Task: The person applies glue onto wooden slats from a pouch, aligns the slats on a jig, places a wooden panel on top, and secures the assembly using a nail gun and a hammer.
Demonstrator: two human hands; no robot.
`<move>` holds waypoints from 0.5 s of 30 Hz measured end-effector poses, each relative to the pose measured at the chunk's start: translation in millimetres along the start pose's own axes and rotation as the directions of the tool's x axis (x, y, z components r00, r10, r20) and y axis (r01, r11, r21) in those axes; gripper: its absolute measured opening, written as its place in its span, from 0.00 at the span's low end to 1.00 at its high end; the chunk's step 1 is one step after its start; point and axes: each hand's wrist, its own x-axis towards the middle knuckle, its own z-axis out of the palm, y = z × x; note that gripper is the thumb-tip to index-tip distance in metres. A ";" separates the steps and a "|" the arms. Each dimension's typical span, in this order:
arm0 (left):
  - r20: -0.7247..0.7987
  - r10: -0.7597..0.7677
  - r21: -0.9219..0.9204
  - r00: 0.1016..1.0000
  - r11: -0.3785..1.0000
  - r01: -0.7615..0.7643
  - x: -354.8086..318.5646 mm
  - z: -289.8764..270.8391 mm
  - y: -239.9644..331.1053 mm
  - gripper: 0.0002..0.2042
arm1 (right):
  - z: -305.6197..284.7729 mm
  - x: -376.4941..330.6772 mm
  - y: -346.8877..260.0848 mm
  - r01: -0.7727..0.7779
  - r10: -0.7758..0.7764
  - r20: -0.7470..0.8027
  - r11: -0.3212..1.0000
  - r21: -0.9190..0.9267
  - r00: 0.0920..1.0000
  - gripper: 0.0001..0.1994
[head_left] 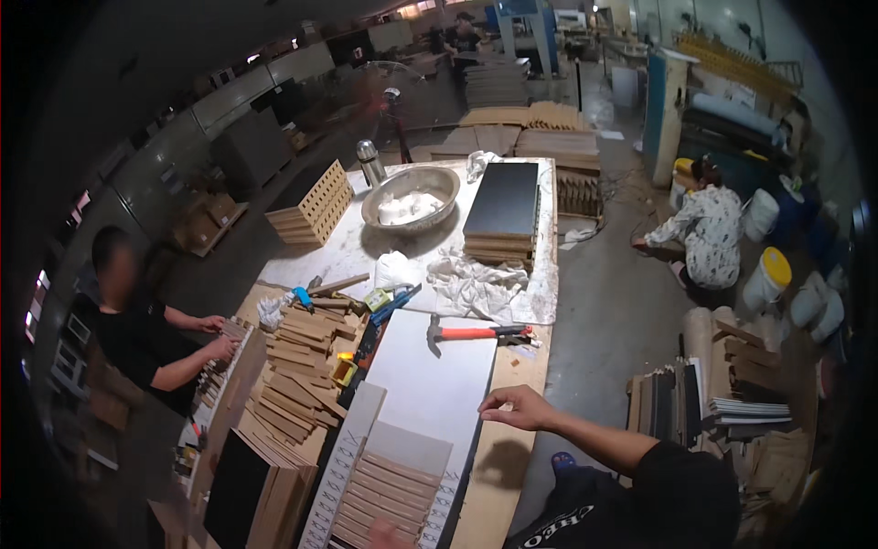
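Observation:
My right hand hangs over the right edge of a long white panel, its fingers drawn together in a pinch. Whatever it may hold is too small to make out. At the lower edge, my left hand is smeared and partly cut off, so its fingers cannot be read. It is over a row of wooden slats laid crosswise between two pale strips with dark marks. Beyond my right hand, a claw hammer with an orange-red handle lies across the panel.
Loose wooden strips are heaped left of the panel. Farther off are a metal basin, a steel flask, crumpled cloth and stacked dark-topped boards. A co-worker handles slats at left; another person crouches at right.

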 end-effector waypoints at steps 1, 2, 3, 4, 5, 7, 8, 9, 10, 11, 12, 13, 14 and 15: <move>0.186 -0.116 -0.141 0.976 0.980 0.143 25.1 21.5 49.9 0.23 | -15.7 15.6 4.4 0.021 -0.021 0.015 0.999 0.039 1.000 0.13; 0.369 -0.205 -0.258 0.907 0.914 0.312 49.1 48.8 102.7 0.23 | -25.4 26.3 11.6 0.070 -0.072 0.027 0.995 0.072 0.997 0.13; 0.552 -0.245 -0.338 0.797 0.808 0.482 63.8 74.2 141.6 0.23 | -36.1 33.3 17.0 0.032 -0.036 0.047 0.997 0.071 0.998 0.13; 0.478 -0.157 -0.382 0.864 0.849 0.366 72.1 108.3 161.3 0.19 | -51.4 37.1 17.2 -0.040 0.033 0.066 0.993 0.111 0.997 0.13; 0.389 -0.083 -0.408 0.918 0.878 0.252 76.8 138.3 170.7 0.16 | -57.1 41.4 15.9 -0.111 0.095 0.110 0.983 0.149 0.989 0.13; 0.498 -0.189 -0.464 0.846 0.766 0.444 103.2 180.9 198.4 0.15 | -70.9 58.8 18.9 -0.121 0.102 0.135 0.983 0.141 0.986 0.13; 0.500 -0.189 -0.466 0.845 0.764 0.446 119.5 201.3 207.6 0.15 | -78.7 70.3 23.2 -0.014 0.005 0.161 0.998 0.058 0.987 0.12; 0.456 -0.247 -0.332 0.855 0.844 0.421 131.6 215.7 213.3 0.16 | -82.6 79.3 17.0 0.093 -0.087 0.204 0.995 -0.021 0.975 0.12; 0.404 -0.297 -0.186 0.865 0.899 0.396 140.2 229.3 212.4 0.18 | -93.4 94.1 8.8 0.129 -0.105 0.222 0.987 -0.097 0.969 0.12; 0.410 -0.307 -0.190 0.859 0.892 0.410 139.7 249.9 206.6 0.18 | -111.3 109.8 -1.2 0.184 -0.154 0.208 0.974 -0.133 0.966 0.11; 0.293 -0.314 -0.124 0.903 0.924 0.361 143.1 275.8 196.7 0.19 | -134.0 129.7 -3.7 0.175 -0.145 0.178 0.970 -0.169 0.973 0.11; 0.170 -0.308 -0.050 0.936 0.946 0.320 151.3 300.9 194.1 0.21 | -160.9 155.7 -4.7 0.170 -0.141 0.148 0.963 -0.207 0.979 0.11; 0.195 -0.371 0.006 0.908 0.926 0.377 155.8 311.3 196.5 0.24 | -188.1 190.4 2.6 0.243 -0.220 0.111 0.922 -0.301 0.969 0.12; 0.199 -0.378 0.008 0.904 0.923 0.384 159.3 318.5 199.9 0.24 | -214.7 227.2 6.7 0.302 -0.297 0.075 0.869 -0.392 0.952 0.14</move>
